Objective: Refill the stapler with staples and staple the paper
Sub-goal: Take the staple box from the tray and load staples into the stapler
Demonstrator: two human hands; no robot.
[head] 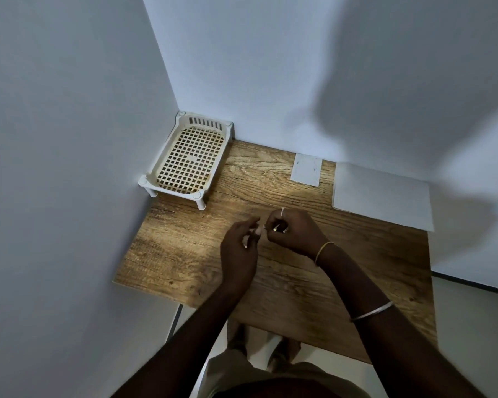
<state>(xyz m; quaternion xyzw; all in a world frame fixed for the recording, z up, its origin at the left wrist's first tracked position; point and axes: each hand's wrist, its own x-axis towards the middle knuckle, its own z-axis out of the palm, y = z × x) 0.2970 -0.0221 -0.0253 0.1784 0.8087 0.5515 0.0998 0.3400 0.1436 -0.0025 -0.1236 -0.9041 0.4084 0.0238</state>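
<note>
Step in hand, by judgement: the refill stage, no stapling yet.

Both hands meeting over the middle of the table (184, 254), held above the wood.
- Right hand (293, 231): fingers curled, pinching a thin glinting sliver (274, 228), probably a staple strip or part of the stapler. Too small to tell which.
- Left hand (239, 248): fingers loosely curled, tips brought up to the sliver's left end. Cannot tell whether gripping or only touching.
- No stapler body made out anywhere; possibly hidden inside the right palm.

Sliver's long axis: roughly hand to hand, across the table, slightly tilted. Left end toward the left fingertips, right end buried in the right-hand pinch.

Paper (383, 196) flat at the far right of the table, well apart from the hands, untouched. Small card (306, 170) just beside it, near the wall. Mesh tray (153, 183) in the far left corner, nothing seen in it.

Next move, as a guess:
- line the sliver up true with the stapler's channel and slide it in without bending it
- close the stapler, then reach right for the paper

Fine fingertip work, with little margin for skew.
</note>
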